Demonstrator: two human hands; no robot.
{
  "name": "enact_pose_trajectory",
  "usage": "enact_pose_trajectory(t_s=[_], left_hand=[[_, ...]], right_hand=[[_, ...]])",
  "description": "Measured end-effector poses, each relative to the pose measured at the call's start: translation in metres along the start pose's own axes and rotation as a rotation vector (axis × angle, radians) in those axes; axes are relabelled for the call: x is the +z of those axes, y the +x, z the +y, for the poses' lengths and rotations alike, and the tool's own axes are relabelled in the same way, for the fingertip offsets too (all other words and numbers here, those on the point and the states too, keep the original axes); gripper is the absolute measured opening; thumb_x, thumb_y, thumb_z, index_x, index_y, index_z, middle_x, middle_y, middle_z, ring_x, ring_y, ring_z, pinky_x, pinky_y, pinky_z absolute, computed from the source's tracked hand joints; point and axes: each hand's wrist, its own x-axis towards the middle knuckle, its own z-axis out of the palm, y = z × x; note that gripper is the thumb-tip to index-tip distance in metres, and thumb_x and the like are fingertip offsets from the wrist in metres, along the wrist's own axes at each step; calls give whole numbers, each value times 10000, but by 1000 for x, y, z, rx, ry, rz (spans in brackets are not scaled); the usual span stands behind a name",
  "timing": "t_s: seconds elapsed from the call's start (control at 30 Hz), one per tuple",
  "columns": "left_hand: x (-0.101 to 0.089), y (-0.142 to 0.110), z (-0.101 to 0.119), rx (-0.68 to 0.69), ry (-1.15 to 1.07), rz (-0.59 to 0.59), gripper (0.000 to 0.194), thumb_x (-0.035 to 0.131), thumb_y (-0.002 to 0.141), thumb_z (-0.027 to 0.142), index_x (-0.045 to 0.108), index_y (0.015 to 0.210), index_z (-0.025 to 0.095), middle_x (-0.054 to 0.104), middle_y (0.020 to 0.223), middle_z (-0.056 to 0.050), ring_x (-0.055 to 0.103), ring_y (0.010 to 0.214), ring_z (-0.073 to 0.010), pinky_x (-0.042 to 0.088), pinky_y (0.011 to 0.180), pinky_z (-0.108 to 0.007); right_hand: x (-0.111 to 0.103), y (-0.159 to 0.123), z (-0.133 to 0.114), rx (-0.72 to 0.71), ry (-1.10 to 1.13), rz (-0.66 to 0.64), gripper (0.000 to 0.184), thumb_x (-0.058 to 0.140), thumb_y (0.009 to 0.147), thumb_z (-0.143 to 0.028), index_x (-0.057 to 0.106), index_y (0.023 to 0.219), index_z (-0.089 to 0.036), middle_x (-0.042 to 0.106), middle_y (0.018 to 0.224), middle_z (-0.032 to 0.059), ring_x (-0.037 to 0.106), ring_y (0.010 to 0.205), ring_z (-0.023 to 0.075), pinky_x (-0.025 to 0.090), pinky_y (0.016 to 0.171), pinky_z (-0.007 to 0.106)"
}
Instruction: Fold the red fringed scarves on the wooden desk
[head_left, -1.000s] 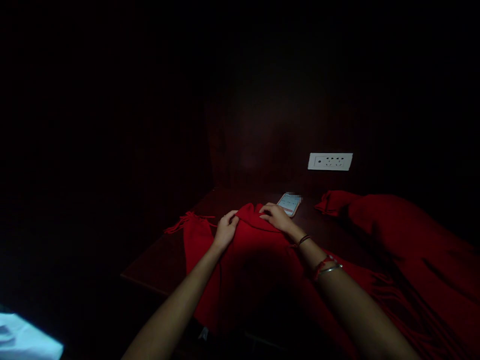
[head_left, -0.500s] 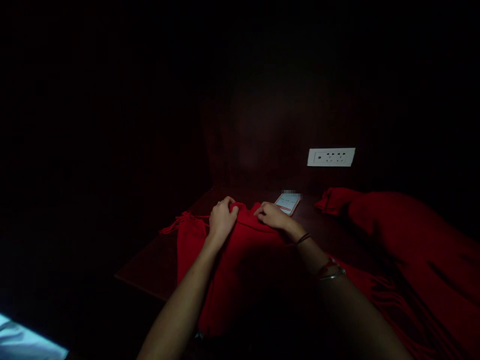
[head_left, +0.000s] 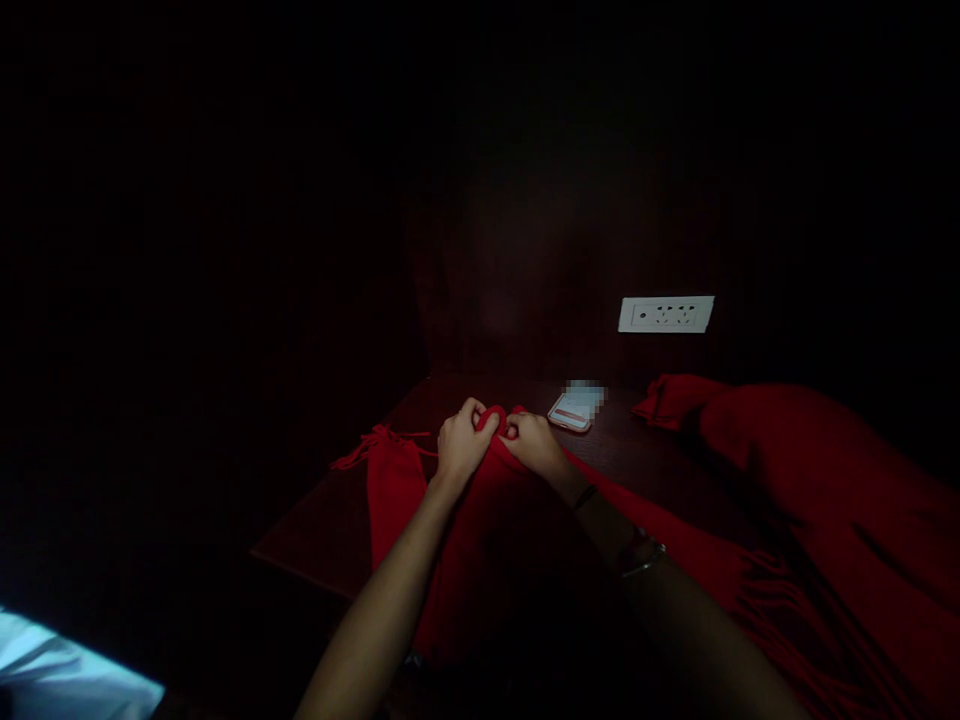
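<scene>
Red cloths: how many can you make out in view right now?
2 that I can make out: a fringed red cloth held by the left hand and right hand, and a heaped red cloth at the right. The dark may hide more.

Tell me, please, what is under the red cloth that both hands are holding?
The dark tabletop lies under part of the red cloth, visible beside it. At the lower edge, a small pale thing shows, too dim to identify. Anything else beneath is covered.

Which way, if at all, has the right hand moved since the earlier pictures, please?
Yes: judged against the wall socket, the right hand has shifted left in the picture, away from the phone and closer to the left hand.
</scene>
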Motion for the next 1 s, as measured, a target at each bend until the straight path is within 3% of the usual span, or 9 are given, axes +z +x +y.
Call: enact_pose_trajectory(t_s=[0.13, 0.2, 0.3, 0.4, 0.5, 0.57, 0.67, 0.8, 1.0], left_hand=[[1, 1, -2, 65, -31, 33, 95, 431, 740, 235, 474, 818, 201, 498, 648, 25, 493, 611, -116, 371, 607, -210], [2, 2, -4, 104, -33, 37, 165, 441, 707, 157, 458, 866, 196, 512, 713, 7, 503, 680, -132, 382, 662, -231], [1, 2, -3, 201, -16, 32, 265, 453, 651, 80, 455, 893, 188, 506, 864, -30, 486, 826, -157, 377, 750, -258], [0, 2, -2, 364, -18, -61, 281, 457, 657, 73, 467, 912, 192, 479, 963, -38, 469, 889, -155, 373, 778, -247], [0, 1, -1, 453, -34, -187, 185, 446, 740, 158, 473, 919, 200, 513, 899, -20, 495, 829, -139, 383, 755, -232], [0, 1, -2, 441, -43, -196, 127, 407, 791, 208, 478, 896, 200, 535, 849, -12, 506, 795, -133, 379, 751, -229], [0, 4, -3, 352, -65, -101, 142, 343, 831, 207, 478, 872, 198, 552, 833, -11, 515, 777, -128, 369, 750, -227], [-1, 4, -1, 231, -134, 13, 148, 329, 836, 187, 467, 892, 195, 553, 853, -15, 520, 798, -124, 370, 746, -217], [1, 1, 3, 283, -233, 10, 139, 366, 824, 206, 479, 903, 187, 555, 857, -11, 516, 812, -115, 369, 755, -210]], right_hand=[[-2, 4, 4, 96, 58, 86, 104, 472, 679, -185, 572, 705, -183, 575, 635, 14, 500, 585, 115, 344, 558, 214], [-6, 7, 11, 125, 210, 102, 139, 466, 648, -137, 546, 751, -186, 560, 619, -8, 497, 576, 107, 351, 541, 206], [-12, 11, 23, 184, 486, 24, 164, 476, 625, -150, 464, 784, -193, 488, 525, -69, 442, 461, 84, 329, 453, 190], [-11, 12, 33, 191, 636, -90, 129, 484, 627, -192, 406, 730, -192, 403, 461, -103, 357, 390, 63, 266, 394, 172], [-5, 11, 38, 155, 645, -90, 107, 476, 639, -200, 374, 671, -188, 357, 458, -107, 327, 400, 53, 249, 399, 166], [-4, 10, 38, 147, 615, -68, 120, 478, 655, -227, 364, 670, -190, 352, 468, -104, 328, 413, 56, 256, 407, 167], [-9, 10, 31, 54, 499, -83, 154, 517, 654, -264, 389, 698, -190, 404, 519, -81, 382, 467, 72, 296, 442, 180], [-19, 5, 9, -160, 117, -31, 162, 574, 616, -201, 463, 733, -186, 500, 716, -6, 468, 650, 109, 353, 592, 213], [-19, -5, -16, 24, -249, 17, 152, 469, 700, -146, 532, 838, -156, 574, 853, 116, 522, 790, 200, 351, 683, 284]])
